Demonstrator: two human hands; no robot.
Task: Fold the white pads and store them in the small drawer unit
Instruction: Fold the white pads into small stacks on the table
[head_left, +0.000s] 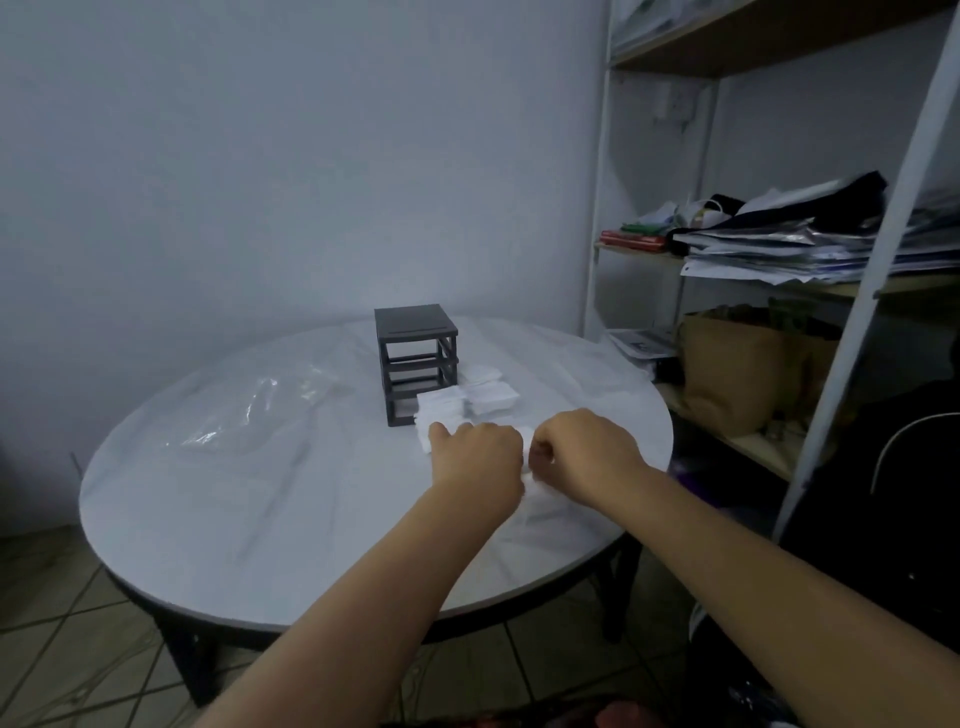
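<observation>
Round white table (260, 545), grey-walled room: the left hand (475, 457) and right hand (584, 457), knuckles up and fingers curled, meet nearly touching and pinch one white pad (529, 475) between them. Loose pads (467, 402) lie just beyond at 12 o'clock, beside the dark drawer unit (415, 358) at 11 o'clock. A clear plastic bag (249, 410) lies at 9 o'clock, cluttered shelves (779, 249) at 2 o'clock.
</observation>
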